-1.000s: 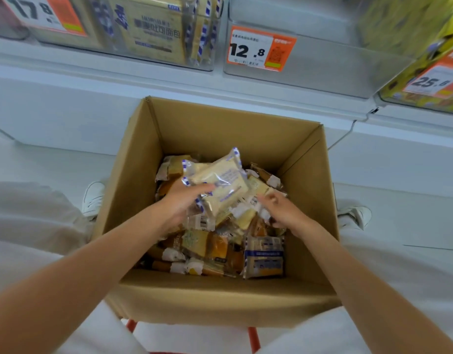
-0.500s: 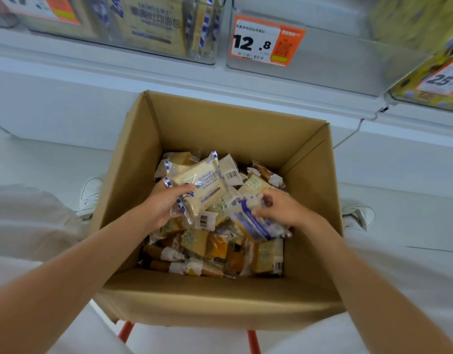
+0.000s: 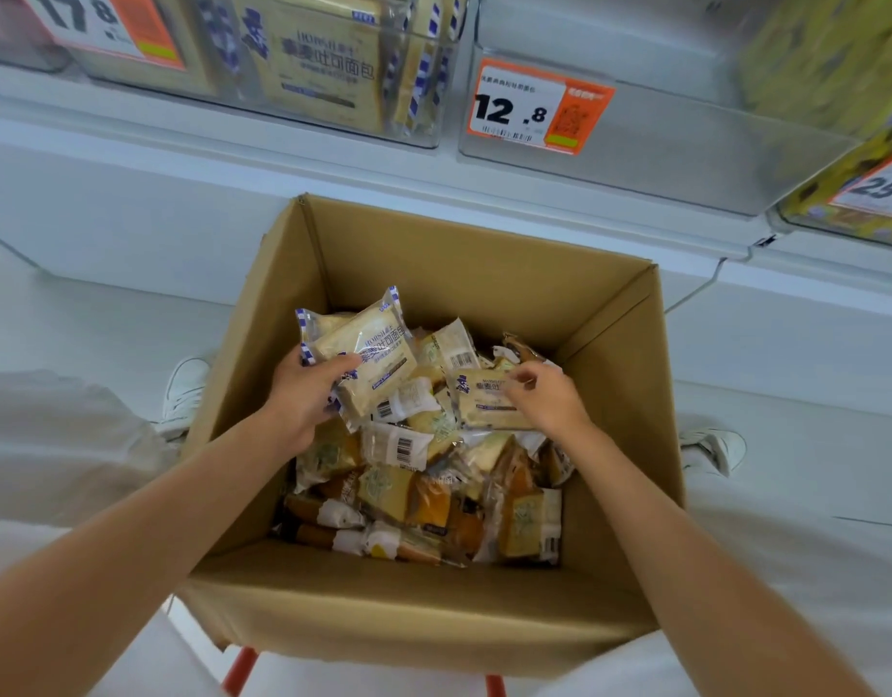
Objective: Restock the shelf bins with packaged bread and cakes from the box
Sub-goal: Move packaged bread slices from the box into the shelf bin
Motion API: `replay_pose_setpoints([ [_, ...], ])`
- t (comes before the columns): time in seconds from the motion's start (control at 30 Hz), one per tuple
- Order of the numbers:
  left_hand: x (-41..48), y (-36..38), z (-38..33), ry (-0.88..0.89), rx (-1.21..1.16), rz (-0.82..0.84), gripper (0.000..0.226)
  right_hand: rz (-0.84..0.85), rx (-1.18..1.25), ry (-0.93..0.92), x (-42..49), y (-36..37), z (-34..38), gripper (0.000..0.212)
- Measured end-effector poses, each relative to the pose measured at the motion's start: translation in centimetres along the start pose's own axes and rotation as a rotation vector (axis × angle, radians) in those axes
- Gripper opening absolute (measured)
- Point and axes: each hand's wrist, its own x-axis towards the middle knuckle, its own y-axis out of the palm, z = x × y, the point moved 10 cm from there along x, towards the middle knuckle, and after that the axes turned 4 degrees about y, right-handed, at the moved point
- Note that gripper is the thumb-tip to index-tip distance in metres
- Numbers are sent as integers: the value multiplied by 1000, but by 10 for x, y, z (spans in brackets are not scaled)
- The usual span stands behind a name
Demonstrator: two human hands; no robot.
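The left grip (image 3: 303,399) clamps stacked packs (image 3: 371,352); the right grip (image 3: 547,399) pinches another pack (image 3: 486,402). Best laid flat on the stack before both lift clear of the box (image 3: 433,254).

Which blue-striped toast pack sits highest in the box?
The toast pack gripped by the left hand, tilted up over the pile; the second pack, pinched by the right hand, lies lower on it.

left hand (image 3: 299,398) gripping, right hand (image 3: 550,400) pinching
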Motion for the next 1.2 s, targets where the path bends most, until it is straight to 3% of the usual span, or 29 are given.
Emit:
replay_pose_setpoints([
  [0.07, 0, 0, 1, -5, 4, 21, 41, -21, -2, 97, 14, -5, -8, 42],
  [0.2, -4, 3, 4, -27, 0, 68, 42, 178, -81, 252, 25, 35, -33, 58],
  [0.33, -6, 6, 6, -58, -17, 113, 42, 192, 13, 316, 36, 50, -55, 109],
  [0.37, -6, 7, 7, -62, -19, 118, 43, 194, 31, 304, 30, 50, -51, 114],
  [0.57, -10, 6, -6, 7, 31, 91, 36, 206, 459, 350, 4, 24, -46, 73],
  [0.67, -14, 10, -20, 45, 52, 125, 33, 310, 777, 257, -12, -2, -14, 67],
  [0.73, -19, 21, -27, 43, 88, 197, 36, 395, 806, 127, -26, -8, 27, 71],
  [0.93, -53, 65, -60, 45, 255, 474, 95, 487, 728, 17, -52, 13, 110, 72],
  [1.0, -65, 67, -79, 72, 285, 510, 87, 492, 739, -6, -59, 7, 126, 70],
  [1.1, -74, 61, -110, 174, 328, 453, 48, 554, 720, -50, -73, -3, 150, 59],
  [1.2, -78, 52, -133, 233, 304, 386, 26, 552, 882, -85, -77, -20, 170, 76],
])
